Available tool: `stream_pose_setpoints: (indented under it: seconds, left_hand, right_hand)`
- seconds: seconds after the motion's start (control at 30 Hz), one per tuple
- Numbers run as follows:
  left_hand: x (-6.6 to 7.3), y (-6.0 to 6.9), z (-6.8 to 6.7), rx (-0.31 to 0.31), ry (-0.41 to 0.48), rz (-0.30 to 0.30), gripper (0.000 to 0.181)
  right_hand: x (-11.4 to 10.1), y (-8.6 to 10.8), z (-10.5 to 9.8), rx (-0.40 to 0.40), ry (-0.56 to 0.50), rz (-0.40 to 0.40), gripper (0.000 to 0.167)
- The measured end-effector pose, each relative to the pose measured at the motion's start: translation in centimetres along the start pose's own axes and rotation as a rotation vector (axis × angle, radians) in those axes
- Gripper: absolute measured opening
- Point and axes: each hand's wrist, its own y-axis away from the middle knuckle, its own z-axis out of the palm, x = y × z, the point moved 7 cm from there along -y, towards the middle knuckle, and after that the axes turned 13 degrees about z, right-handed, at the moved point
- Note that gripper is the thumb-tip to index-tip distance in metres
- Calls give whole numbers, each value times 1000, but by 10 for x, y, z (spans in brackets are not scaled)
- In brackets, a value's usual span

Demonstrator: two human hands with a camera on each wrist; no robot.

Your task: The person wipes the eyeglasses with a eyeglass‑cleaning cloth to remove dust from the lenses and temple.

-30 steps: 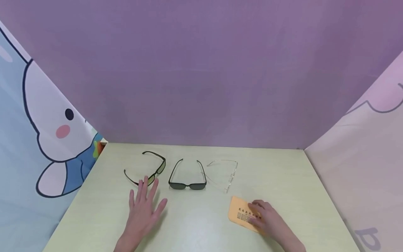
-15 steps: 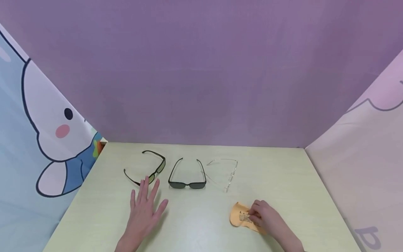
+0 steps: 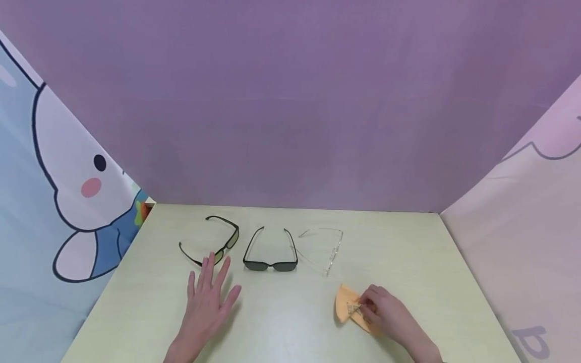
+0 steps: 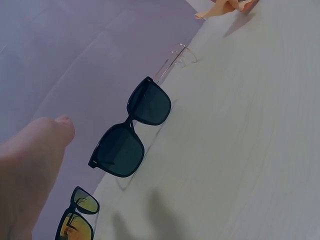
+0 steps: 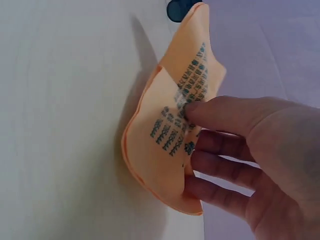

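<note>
My right hand (image 3: pixel 388 312) pinches an orange glasses cloth (image 3: pixel 343 305) printed with dark lettering. In the right wrist view the cloth (image 5: pixel 150 145) is bunched between thumb and fingers, its edges raised in folds. My left hand (image 3: pixel 206 302) has its fingers straight and spread and holds nothing. Its fingertips overlap the lower lens of the black-framed glasses with yellowish lenses (image 3: pixel 233 238); I cannot tell whether they touch. Dark sunglasses (image 3: pixel 271 265) lie in the middle with temples unfolded. To their right lie thin clear-lensed glasses (image 3: pixel 334 254), just beyond the cloth.
The pale table (image 3: pixel 281 322) meets a purple cloth backdrop (image 3: pixel 290 111) at its far edge. A printed curtain with a cartoon figure (image 3: pixel 86 166) hangs on the left, and a pale pink one (image 3: pixel 535 217) on the right.
The orange cloth lay flat under my right fingers; it is now gathered and creased in their pinch, its edges lifted. My left hand and the glasses have stayed in place.
</note>
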Motion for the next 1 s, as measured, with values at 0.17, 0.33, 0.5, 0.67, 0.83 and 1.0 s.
stream_pose_setpoints:
  seconds: [0.17,0.33,0.5,0.67,0.83,1.0]
  left_hand:
    - [-2,-2,-4,22,-23,18,66]
    - [-13,-7,-12,53,-64,20,68]
    - [-32,-13,-18,86,-124,-1,71]
    - [-44,-18,-20,77,-172,-5,65]
    - [-52,-21,-16,23,-152,-15,53]
    - [-61,-23,-11,-23,-107,-41,43]
  right_hand:
    - [-2,0,-7,49,-12,11,19]
    - [-2,2,-9,67,2,5,20]
    - [-2,4,-9,88,14,-13,20]
    - [0,4,-8,103,18,-21,21]
    - [0,3,-7,104,22,-33,21]
    - [0,4,-8,102,29,-30,20]
